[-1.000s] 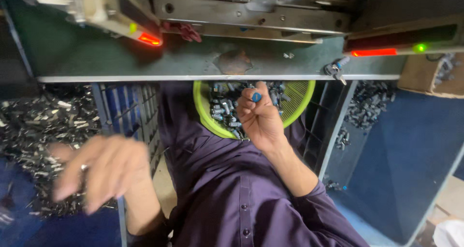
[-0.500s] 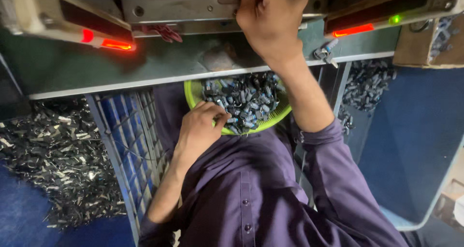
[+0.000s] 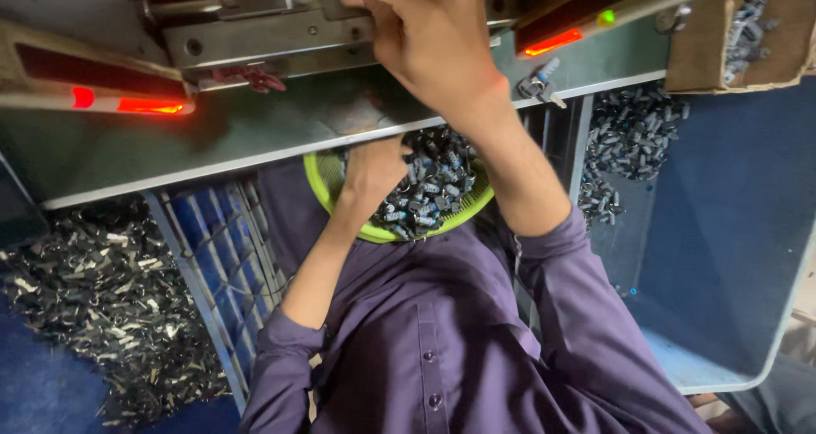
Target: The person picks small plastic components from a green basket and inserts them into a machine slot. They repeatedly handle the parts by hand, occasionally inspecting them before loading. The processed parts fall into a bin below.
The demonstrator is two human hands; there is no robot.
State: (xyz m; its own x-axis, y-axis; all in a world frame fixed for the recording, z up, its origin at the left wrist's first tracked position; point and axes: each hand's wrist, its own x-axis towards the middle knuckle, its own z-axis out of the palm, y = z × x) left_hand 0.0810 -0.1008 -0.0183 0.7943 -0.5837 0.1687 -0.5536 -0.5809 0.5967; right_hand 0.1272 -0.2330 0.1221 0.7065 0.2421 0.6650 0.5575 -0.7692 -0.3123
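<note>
A yellow-green bowl (image 3: pixel 323 192) full of small dark metal parts (image 3: pixel 429 187) rests on my lap under the green machine table (image 3: pixel 246 132). My left hand (image 3: pixel 372 169) reaches into the bowl, its fingers down among the parts and partly hidden by the table edge. My right hand (image 3: pixel 425 39) is raised up at the metal machine block (image 3: pixel 246 39) above the table, fingers curled against it. Whether it holds a part is hidden.
Red indicator lights (image 3: pixel 149 105) glow on the machine's left and right, with a green light (image 3: pixel 606 16). A heap of shiny metal scraps (image 3: pixel 93 298) lies at the left. A blue bin (image 3: pixel 731 230) with more parts stands at the right. A cardboard box (image 3: pixel 722 43) sits at upper right.
My right hand rose from the bowl to the machine. My left hand swung in from the left side and went into the bowl.
</note>
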